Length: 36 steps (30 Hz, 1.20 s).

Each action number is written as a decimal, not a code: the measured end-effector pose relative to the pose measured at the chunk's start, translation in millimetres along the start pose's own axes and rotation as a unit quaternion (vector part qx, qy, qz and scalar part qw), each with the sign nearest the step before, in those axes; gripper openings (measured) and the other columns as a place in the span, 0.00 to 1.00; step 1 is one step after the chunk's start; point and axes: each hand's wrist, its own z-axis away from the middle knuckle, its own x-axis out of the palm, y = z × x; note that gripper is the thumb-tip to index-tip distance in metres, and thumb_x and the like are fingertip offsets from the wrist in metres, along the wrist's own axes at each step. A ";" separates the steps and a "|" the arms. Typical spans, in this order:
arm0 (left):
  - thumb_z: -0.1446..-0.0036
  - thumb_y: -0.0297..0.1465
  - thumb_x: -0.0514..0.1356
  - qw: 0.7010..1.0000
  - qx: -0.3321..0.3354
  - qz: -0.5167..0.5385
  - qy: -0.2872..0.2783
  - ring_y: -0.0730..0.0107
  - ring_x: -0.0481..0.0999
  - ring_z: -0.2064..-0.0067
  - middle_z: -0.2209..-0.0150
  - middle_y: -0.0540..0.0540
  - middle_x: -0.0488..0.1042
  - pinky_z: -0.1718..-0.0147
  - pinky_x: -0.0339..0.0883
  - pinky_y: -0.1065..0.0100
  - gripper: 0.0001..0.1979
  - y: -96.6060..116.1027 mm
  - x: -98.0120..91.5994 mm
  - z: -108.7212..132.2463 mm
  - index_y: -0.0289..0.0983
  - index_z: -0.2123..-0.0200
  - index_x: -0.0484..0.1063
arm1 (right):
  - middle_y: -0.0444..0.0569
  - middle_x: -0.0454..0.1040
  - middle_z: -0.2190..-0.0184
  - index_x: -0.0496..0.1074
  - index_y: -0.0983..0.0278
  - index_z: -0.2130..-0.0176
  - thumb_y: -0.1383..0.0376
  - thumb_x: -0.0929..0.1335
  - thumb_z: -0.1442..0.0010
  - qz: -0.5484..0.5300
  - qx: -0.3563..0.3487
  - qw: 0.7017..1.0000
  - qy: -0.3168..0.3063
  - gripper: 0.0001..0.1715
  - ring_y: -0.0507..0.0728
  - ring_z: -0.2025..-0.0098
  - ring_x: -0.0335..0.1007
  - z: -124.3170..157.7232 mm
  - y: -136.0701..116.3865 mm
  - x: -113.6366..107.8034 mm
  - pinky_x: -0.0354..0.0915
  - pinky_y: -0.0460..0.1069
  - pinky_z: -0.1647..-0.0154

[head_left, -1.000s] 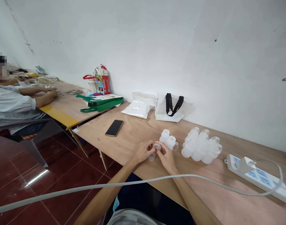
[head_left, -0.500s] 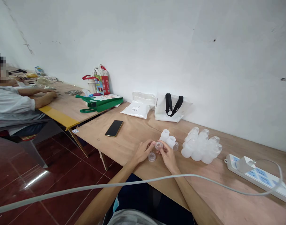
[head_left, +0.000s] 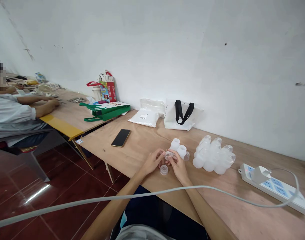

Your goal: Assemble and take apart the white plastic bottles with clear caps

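Note:
A small clear round plastic piece (head_left: pixel 168 155) with a ring-shaped rim is pinched at the fingertips of my right hand (head_left: pixel 177 166). My left hand (head_left: pixel 152 161) meets it from the other side, thumb and fingers closed at its edge. Just below the fingers is a second clear round piece (head_left: pixel 164 170); whether it rests on the table or hangs from the left fingers is unclear. Right behind my right hand stand white translucent bottles with open necks (head_left: pixel 175 144), and a clear dome cap (head_left: pixel 186 156) lies beside them.
Several capped translucent bottles (head_left: pixel 214 156) lie grouped on the right. Farther right is a power strip (head_left: pixel 274 186) with a plugged-in charger, its cable (head_left: pixel 152 193) crossing before me. A phone (head_left: pixel 120 137), white packets (head_left: pixel 145 116) and bags stand behind. A person (head_left: pixel 12 110) sits at the left table.
The lower clear piece has shifted slightly right and toward me. My fingers have moved a little around the piece they hold. The view has turned slightly.

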 end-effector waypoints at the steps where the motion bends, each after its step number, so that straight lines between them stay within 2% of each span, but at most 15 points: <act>1: 0.31 0.50 0.51 1.000 0.002 -0.002 -0.002 0.72 0.73 0.77 0.74 0.52 0.75 0.76 0.65 0.72 0.21 1.0 -0.2 0.2 0.39 0.54 0.70 | 0.52 0.81 0.57 0.71 0.59 0.46 0.46 0.69 0.37 -0.005 0.001 1.000 0.004 0.27 0.59 0.65 0.79 0.3 -0.5 0.7 0.74 0.54 0.63; 5: 0.32 0.49 0.54 0.998 0.017 -0.054 0.009 0.72 0.74 0.72 0.68 0.50 0.78 0.72 0.65 0.71 0.20 4.6 0.1 0.6 0.38 0.57 0.71 | 0.51 0.82 0.59 0.69 0.58 0.52 0.48 0.69 0.37 -0.008 -0.001 1.000 0.004 0.22 0.59 0.67 0.79 2.3 -3.0 3.7 0.75 0.54 0.63; 9: 0.33 0.45 0.55 0.992 0.028 -0.120 0.034 0.73 0.71 0.72 0.73 0.53 0.73 0.70 0.62 0.72 0.18 3.8 0.3 0.4 0.37 0.66 0.70 | 0.51 0.82 0.60 0.70 0.58 0.55 0.49 0.68 0.36 0.024 -0.008 1.000 -0.005 0.18 0.59 0.69 0.78 3.8 -5.0 6.6 0.75 0.56 0.62; 16: 0.35 0.41 0.56 0.985 0.021 -0.168 0.032 0.74 0.67 0.73 0.76 0.55 0.68 0.71 0.57 0.72 0.15 -0.1 -1.7 0.6 0.37 0.70 0.66 | 0.50 0.81 0.62 0.70 0.59 0.56 0.51 0.65 0.35 0.074 -0.022 0.997 -0.006 0.16 0.58 0.70 0.77 5.0 -6.4 10.4 0.74 0.55 0.63; 21: 0.35 0.41 0.55 0.979 0.018 -0.201 0.035 0.74 0.66 0.74 0.76 0.55 0.67 0.72 0.55 0.71 0.15 -3.4 -2.0 0.0 0.38 0.70 0.66 | 0.49 0.80 0.66 0.69 0.59 0.59 0.51 0.65 0.34 0.091 -0.032 0.995 -0.005 0.15 0.59 0.69 0.77 4.0 -3.0 11.6 0.74 0.53 0.65; 24: 0.35 0.40 0.55 0.978 0.022 -0.205 0.032 0.75 0.65 0.74 0.76 0.55 0.67 0.72 0.54 0.71 0.14 -4.0 -1.6 0.2 0.38 0.70 0.66 | 0.49 0.81 0.66 0.69 0.58 0.60 0.51 0.65 0.35 0.099 -0.034 0.994 -0.003 0.14 0.60 0.67 0.78 3.0 -1.7 11.5 0.74 0.53 0.65; 30: 0.35 0.42 0.56 0.977 0.005 -0.203 0.058 0.74 0.68 0.74 0.76 0.55 0.70 0.72 0.55 0.71 0.15 -3.5 0.2 1.9 0.38 0.70 0.65 | 0.50 0.82 0.59 0.73 0.59 0.55 0.52 0.65 0.34 0.120 -0.046 0.992 -0.002 0.16 0.61 0.58 0.79 2.2 -4.5 10.1 0.74 0.55 0.55; 33: 0.33 0.45 0.54 0.976 0.012 -0.213 0.051 0.73 0.70 0.73 0.74 0.54 0.72 0.72 0.55 0.71 0.17 -5.3 0.1 2.4 0.39 0.68 0.67 | 0.50 0.82 0.59 0.74 0.59 0.54 0.52 0.64 0.33 0.142 -0.054 0.988 0.008 0.17 0.61 0.59 0.79 2.3 -5.0 9.7 0.73 0.56 0.55; 36: 0.31 0.47 0.51 0.974 0.009 -0.222 0.050 0.72 0.70 0.73 0.74 0.54 0.72 0.72 0.55 0.70 0.20 -7.4 -0.3 2.1 0.39 0.67 0.68 | 0.49 0.82 0.62 0.74 0.59 0.54 0.52 0.63 0.32 0.143 -0.053 0.988 0.005 0.18 0.60 0.63 0.79 2.3 -4.7 10.0 0.74 0.54 0.60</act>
